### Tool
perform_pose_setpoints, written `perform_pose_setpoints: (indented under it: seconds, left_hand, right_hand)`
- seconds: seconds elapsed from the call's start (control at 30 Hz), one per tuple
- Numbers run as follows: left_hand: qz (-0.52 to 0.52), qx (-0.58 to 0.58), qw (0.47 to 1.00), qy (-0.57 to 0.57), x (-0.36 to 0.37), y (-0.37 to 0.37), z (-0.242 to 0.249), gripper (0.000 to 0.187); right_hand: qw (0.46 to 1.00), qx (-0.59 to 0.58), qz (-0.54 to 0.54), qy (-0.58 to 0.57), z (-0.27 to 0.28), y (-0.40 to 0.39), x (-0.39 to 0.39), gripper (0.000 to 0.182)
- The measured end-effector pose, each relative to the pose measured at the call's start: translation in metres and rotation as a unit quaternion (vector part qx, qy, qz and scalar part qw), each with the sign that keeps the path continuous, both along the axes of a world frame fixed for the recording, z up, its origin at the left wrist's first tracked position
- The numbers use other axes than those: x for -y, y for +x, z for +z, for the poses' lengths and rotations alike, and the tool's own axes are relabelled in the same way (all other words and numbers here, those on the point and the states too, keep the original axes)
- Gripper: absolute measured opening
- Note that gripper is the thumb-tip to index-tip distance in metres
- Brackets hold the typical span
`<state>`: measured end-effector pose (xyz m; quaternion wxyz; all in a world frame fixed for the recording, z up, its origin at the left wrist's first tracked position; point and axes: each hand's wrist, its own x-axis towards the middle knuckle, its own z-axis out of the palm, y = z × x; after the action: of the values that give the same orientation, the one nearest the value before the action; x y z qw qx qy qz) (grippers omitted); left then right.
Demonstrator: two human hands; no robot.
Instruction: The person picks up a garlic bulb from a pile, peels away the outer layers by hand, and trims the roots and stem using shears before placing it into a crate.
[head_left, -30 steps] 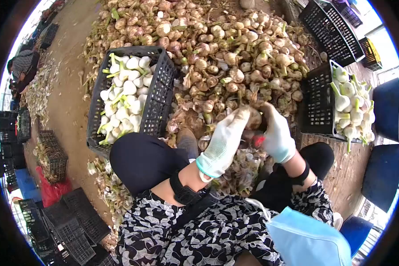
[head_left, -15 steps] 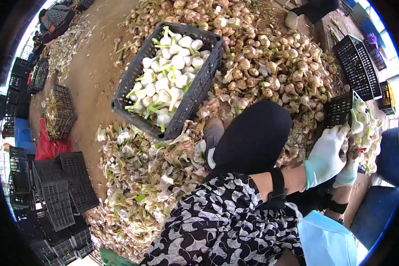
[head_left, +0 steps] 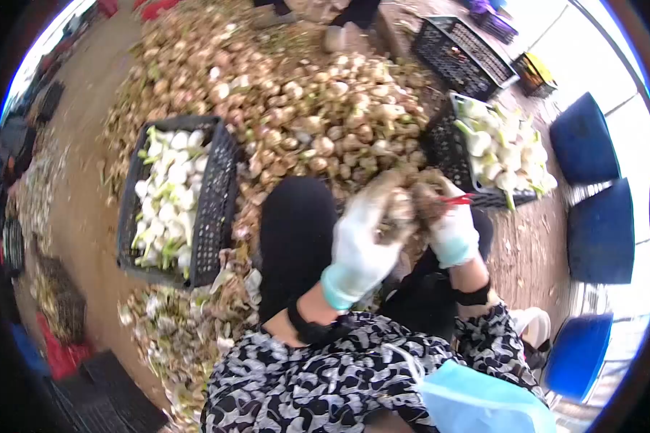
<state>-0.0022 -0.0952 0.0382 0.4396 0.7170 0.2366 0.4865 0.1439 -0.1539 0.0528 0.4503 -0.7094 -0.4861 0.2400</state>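
Observation:
My left hand (head_left: pixel 365 234), in a white glove with a teal cuff, is closed around a brownish garlic bulb (head_left: pixel 399 206) in front of my knees. Close beside it, my gloved right hand (head_left: pixel 451 225) is closed on a small red tool (head_left: pixel 458 199); only a thin red part sticks out, so its exact kind is hidden. Soiled glove fingers and motion blur hide part of the grip. Beyond both hands lies a heap of unpeeled garlic (head_left: pixel 318 108). A black crate (head_left: pixel 227 209) on the left and another black crate (head_left: pixel 440 141) on the right hold white, trimmed bulbs.
Peeled skins (head_left: pixel 188 339) cover the ground at lower left. Blue bins (head_left: pixel 601 231) line the right side. Another black crate (head_left: pixel 462 61) stands at the back right. A person's legs (head_left: pixel 354 16) show behind the heap. A blue face mask (head_left: pixel 484 397) hangs below my view.
My view has swung right, so the crates and heap appear farther left. Both hands have come from beside the right crate to in front of my knees, with the garlic bulb and red tool.

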Motion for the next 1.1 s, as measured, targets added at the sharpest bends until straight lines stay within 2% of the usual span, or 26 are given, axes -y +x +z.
perform_pose_setpoints:
  seconds: [0.03, 0.1, 0.17, 0.2, 0.23, 0.3, 0.33, 0.37, 0.43, 0.47, 0.5, 0.57, 0.6, 0.63, 0.7, 0.73, 0.77, 0.8, 0.83, 0.9, 0.97, 1.0, 1.03, 1.07, 1.1]
  left_hand:
    - [-0.009, -0.001, 1.0, -0.016, -0.001, -0.005, -0.003, 0.054]
    - [-0.034, 0.004, 0.999, -0.035, 0.001, -0.014, -0.003, 0.058]
    - [-0.059, -0.003, 0.998, -0.028, 0.002, -0.021, 0.0, 0.06]
    - [-0.051, 0.006, 0.999, -0.013, 0.004, -0.021, -0.001, 0.061]
    - [-0.043, 0.015, 0.999, 0.001, 0.006, -0.021, -0.002, 0.062]
    - [-0.046, 0.064, 0.989, -0.127, 0.013, -0.021, 0.003, 0.062]
    - [-0.027, 0.008, 0.999, -0.017, 0.005, -0.022, -0.003, 0.062]
    - [-0.029, 0.0, 0.999, -0.014, 0.006, -0.024, -0.005, 0.062]
    - [-0.008, -0.047, 0.993, 0.104, 0.009, -0.024, -0.004, 0.061]
    - [0.002, -0.032, 0.994, 0.107, 0.013, -0.023, -0.007, 0.06]
    - [-0.003, -0.037, 0.993, 0.108, 0.013, -0.021, -0.006, 0.06]
    - [-0.018, -0.075, 0.973, 0.216, 0.013, -0.019, -0.005, 0.06]
    - [0.009, -0.108, 0.971, 0.214, 0.017, -0.018, -0.01, 0.059]
    - [0.006, -0.114, 0.97, 0.213, 0.018, -0.016, -0.012, 0.059]
    - [-0.018, -0.049, 0.991, 0.126, 0.017, -0.011, -0.014, 0.056]
    - [0.008, -0.066, 0.998, -0.015, 0.022, -0.007, -0.003, 0.053]
    - [-0.013, 0.06, 0.976, -0.211, 0.026, 0.001, -0.004, 0.037]
    - [-0.058, 0.126, 0.924, -0.357, 0.024, 0.001, -0.003, 0.032]
    - [-0.102, 0.189, 0.844, -0.491, 0.021, 0.0, -0.002, 0.03]
    - [-0.016, 0.205, 0.779, -0.592, 0.026, 0.016, -0.004, 0.032]
    - [-0.089, 0.178, 0.831, -0.519, 0.021, 0.011, -0.02, 0.035]
    - [-0.088, 0.177, 0.831, -0.52, 0.023, 0.011, -0.026, 0.035]
    - [-0.049, 0.086, 0.908, -0.407, 0.027, 0.013, -0.026, 0.035]
    - [-0.008, -0.007, 0.959, -0.282, 0.03, 0.015, -0.027, 0.037]
    - [0.01, -0.04, 0.982, -0.184, 0.03, 0.016, -0.037, 0.04]
  right_hand:
    - [0.996, -0.085, 0.004, -0.006, 0.012, -0.007, -0.001, 0.024]
    - [0.989, -0.128, 0.052, 0.06, 0.011, -0.011, -0.002, 0.024]
    - [0.98, -0.187, 0.061, 0.02, 0.019, -0.014, 0.004, 0.027]
    - [0.962, -0.262, 0.068, -0.012, 0.013, -0.011, 0.008, 0.029]
    - [0.947, -0.313, 0.07, -0.014, 0.017, -0.012, 0.012, 0.037]
    - [0.863, -0.448, 0.178, 0.149, -0.02, -0.011, 0.018, 0.063]
    - [0.909, -0.372, 0.152, 0.112, -0.03, -0.01, 0.009, 0.096]
    - [0.906, -0.377, 0.15, 0.117, -0.034, -0.01, 0.015, 0.096]
    - [0.841, -0.493, 0.167, 0.146, -0.025, -0.012, 0.026, 0.081]
    - [0.796, -0.578, 0.141, 0.11, -0.03, -0.01, 0.027, 0.038]
    - [0.793, -0.582, 0.138, 0.114, -0.041, -0.006, 0.025, 0.038]
    - [0.929, -0.346, 0.101, 0.081, -0.055, 0.001, 0.017, 0.013]
    - [0.94, -0.334, 0.065, -0.022, -0.057, 0.004, 0.021, 0.01]
    - [0.938, -0.34, 0.063, -0.022, -0.065, 0.006, 0.021, 0.01]
    - [0.968, -0.249, 0.033, 0.006, -0.086, 0.007, 0.018, 0.009]
    - [0.948, -0.312, 0.04, 0.044, -0.04, -0.005, 0.019, 0.014]
    - [0.941, -0.314, 0.035, 0.119, -0.035, -0.012, 0.018, 0.019]
    - [0.967, -0.229, 0.022, 0.112, -0.042, -0.011, 0.017, 0.018]
    - [0.984, -0.141, 0.008, 0.105, -0.052, -0.01, 0.015, 0.017]
    - [0.983, -0.123, 0.013, 0.138, -0.062, -0.006, 0.014, 0.017]
    - [0.98, -0.106, 0.013, 0.168, -0.061, -0.006, 0.012, 0.018]
    - [0.953, -0.272, 0.032, 0.131, -0.057, -0.007, 0.012, 0.019]
    - [0.897, -0.429, 0.051, 0.092, -0.055, -0.008, 0.012, 0.021]
    - [0.943, -0.328, 0.03, 0.042, -0.074, -0.001, 0.01, 0.021]
    - [0.943, -0.329, 0.029, 0.043, -0.078, 0.002, 0.012, 0.021]
